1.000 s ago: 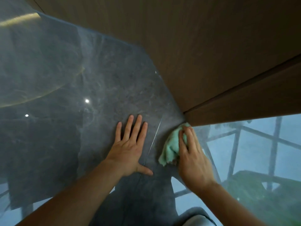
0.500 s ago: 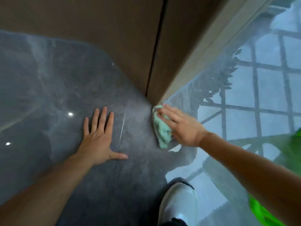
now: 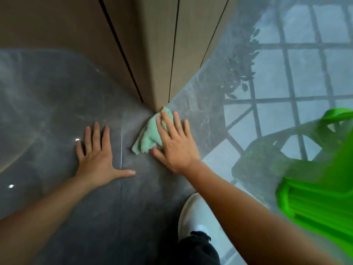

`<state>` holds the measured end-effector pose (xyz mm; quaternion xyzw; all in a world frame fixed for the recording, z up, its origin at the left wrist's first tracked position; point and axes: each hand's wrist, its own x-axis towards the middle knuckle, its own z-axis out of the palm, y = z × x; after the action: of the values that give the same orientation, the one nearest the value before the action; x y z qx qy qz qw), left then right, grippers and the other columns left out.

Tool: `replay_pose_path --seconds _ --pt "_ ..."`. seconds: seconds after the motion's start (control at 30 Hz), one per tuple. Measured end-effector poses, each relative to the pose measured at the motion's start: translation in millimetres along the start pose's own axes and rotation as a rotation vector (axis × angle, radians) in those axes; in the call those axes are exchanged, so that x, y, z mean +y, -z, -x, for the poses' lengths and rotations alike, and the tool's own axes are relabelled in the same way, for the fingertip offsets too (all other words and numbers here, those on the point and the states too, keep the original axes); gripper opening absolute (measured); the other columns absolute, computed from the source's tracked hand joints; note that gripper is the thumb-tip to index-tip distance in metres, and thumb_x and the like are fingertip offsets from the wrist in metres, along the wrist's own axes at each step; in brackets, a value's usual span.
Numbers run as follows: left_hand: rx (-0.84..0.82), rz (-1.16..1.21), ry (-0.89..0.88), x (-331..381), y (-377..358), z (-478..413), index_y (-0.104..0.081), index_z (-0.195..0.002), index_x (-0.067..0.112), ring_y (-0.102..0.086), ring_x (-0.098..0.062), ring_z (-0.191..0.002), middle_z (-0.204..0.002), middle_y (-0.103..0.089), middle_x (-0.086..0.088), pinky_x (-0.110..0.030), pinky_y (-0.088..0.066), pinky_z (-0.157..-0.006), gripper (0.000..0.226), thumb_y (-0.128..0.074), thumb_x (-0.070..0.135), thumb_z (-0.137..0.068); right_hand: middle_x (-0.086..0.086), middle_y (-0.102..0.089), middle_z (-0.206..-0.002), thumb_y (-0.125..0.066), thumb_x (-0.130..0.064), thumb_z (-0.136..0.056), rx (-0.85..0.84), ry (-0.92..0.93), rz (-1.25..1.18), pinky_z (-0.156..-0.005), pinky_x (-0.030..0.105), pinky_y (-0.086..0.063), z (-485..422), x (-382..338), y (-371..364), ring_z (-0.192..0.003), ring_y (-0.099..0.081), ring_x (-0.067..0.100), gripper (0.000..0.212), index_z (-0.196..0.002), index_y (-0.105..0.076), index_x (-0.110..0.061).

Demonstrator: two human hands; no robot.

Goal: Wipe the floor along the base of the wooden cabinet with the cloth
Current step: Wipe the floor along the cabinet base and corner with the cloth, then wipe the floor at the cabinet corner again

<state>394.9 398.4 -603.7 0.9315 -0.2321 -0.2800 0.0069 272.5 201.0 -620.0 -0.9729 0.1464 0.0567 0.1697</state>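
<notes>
A crumpled mint-green cloth [image 3: 150, 134] lies on the glossy dark grey floor [image 3: 57, 104], its far tip touching the bottom corner of the wooden cabinet [image 3: 158, 54]. My right hand [image 3: 173, 142] lies flat on the cloth's right half, fingers spread and pointing at the cabinet corner, pressing the cloth down. My left hand [image 3: 97, 155] rests palm-down on the bare floor to the left of the cloth, fingers apart, holding nothing. A thin tile joint runs between the two hands.
A bright green plastic object [image 3: 321, 197] fills the right edge, close to my right forearm. My white shoe [image 3: 193, 213] and dark trouser leg stand on the floor below the hands. The floor at right reflects a window grid and foliage.
The view has swung, so the cabinet corner now points straight down at the cloth. My right hand has flattened on the cloth with fingers toward the corner. The left hand stays planted.
</notes>
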Motion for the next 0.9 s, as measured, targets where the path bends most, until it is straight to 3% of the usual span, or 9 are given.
replay_pose_path --seconds 0.1,0.17,0.23,0.3,0.4,0.5,0.63,0.77,0.9 --pt "0.056 0.346 0.200 48.9 14.1 -2.0 -0.025 -0.147 0.017 -0.010 -0.040 -0.148 -0.161 -0.011 -0.020 -0.055 -0.014 -0.117 0.105 -0.059 0.076 -0.067 -0.001 -0.002 -0.167 -0.035 -0.082 -0.074 -0.091 -0.461 -0.058 -0.115 0.069 0.002 -12.3 53.8 38.4 -0.150 0.010 0.040 0.107 -0.155 0.005 -0.025" --pt "0.185 0.510 0.144 90.7 21.9 -1.0 -0.045 -0.135 0.015 -0.043 -0.042 -0.130 -0.144 -0.038 -0.022 -0.044 -0.033 -0.108 0.080 -0.063 0.065 -0.074 0.001 -0.007 -0.166 -0.042 -0.081 -0.073 -0.157 -0.616 -0.184 -0.116 0.066 0.001 -22.5 73.1 62.9 -0.150 0.007 0.040 0.109 -0.155 0.002 -0.024" --pt "0.167 0.751 0.006 138.0 27.1 -0.8 -0.049 -0.130 0.014 -0.059 -0.031 -0.112 -0.133 -0.051 -0.014 -0.029 -0.042 -0.097 0.069 -0.069 0.053 -0.076 0.008 -0.037 -0.156 -0.062 -0.059 -0.080 -0.090 -0.676 -0.652 -0.117 0.042 -0.028 -26.1 77.1 88.8 -0.143 -0.032 0.021 0.093 -0.154 -0.021 -0.021" --pt "-0.024 1.087 0.028 177.9 33.7 -4.4 -0.040 -0.135 0.019 -0.064 -0.027 -0.106 -0.132 -0.057 -0.009 -0.033 -0.052 -0.086 0.072 -0.072 0.047 -0.077 0.002 -0.063 -0.127 -0.071 -0.029 -0.083 0.042 -0.757 -1.215 -0.090 0.018 -0.047 -18.6 67.3 107.8 -0.108 -0.061 0.001 0.062 -0.141 -0.051 -0.017" --pt "-0.308 1.420 0.156 210.0 37.9 -4.4 -0.042 -0.131 0.033 -0.067 -0.021 -0.078 -0.120 -0.065 -0.002 -0.030 -0.054 -0.059 0.070 -0.073 0.053 -0.072 0.005 -0.071 -0.100 -0.065 -0.011 -0.087 0.198 -0.825 -1.686 -0.082 0.030 -0.052 9.0 66.8 116.2 -0.093 -0.066 0.019 0.024 -0.110 -0.070 -0.011" --pt "-0.391 1.246 -0.020 221.1 35.6 1.9 -0.066 -0.108 0.035 -0.071 -0.014 -0.088 -0.109 -0.074 0.005 -0.035 -0.056 -0.071 0.064 -0.073 0.071 -0.056 0.009 -0.073 -0.092 -0.066 -0.005 -0.087 0.332 -0.856 -1.913 -0.077 0.035 -0.057 44.2 75.4 129.0 -0.083 -0.069 0.021 0.028 -0.114 -0.065 -0.012" --pt "-0.264 0.996 -0.280 241.5 49.6 19.6 -0.067 -0.092 0.033 -0.063 -0.015 -0.112 -0.121 -0.063 -0.004 -0.040 -0.049 -0.102 0.061 -0.070 0.078 -0.051 0.022 -0.066 -0.123 -0.065 -0.011 -0.090 0.402 -0.881 -1.995 -0.090 0.040 -0.058 93.3 85.8 160.7 -0.106 -0.065 0.029 0.045 -0.132 -0.055 0.000" --pt "-0.547 1.040 -0.551 284.6 80.9 47.9 -0.058 -0.112 0.040 -0.070 -0.012 -0.096 -0.111 -0.071 -0.002 -0.029 -0.054 -0.079 0.052 -0.079 0.050 -0.066 0.027 -0.055 -0.134 -0.061 -0.019 -0.090 0.505 -0.832 -2.024 -0.101 0.049 -0.050 134.3 92.2 200.8 -0.116 -0.059 0.038 0.052 -0.135 -0.050 0.005" --pt "-0.472 1.050 -0.612 325.5 128.0 81.5 -0.073 -0.098 0.017 -0.071 -0.008 -0.080 -0.092 -0.078 -0.003 -0.028 -0.055 -0.070 0.018 -0.064 0.030 -0.090 0.030 -0.051 -0.140 -0.057 -0.011 -0.091 0.551 -0.743 -2.049 -0.105 0.050 -0.047 164.3 84.4 253.5 -0.126 -0.053 0.039 0.049 -0.135 -0.048 0.008"
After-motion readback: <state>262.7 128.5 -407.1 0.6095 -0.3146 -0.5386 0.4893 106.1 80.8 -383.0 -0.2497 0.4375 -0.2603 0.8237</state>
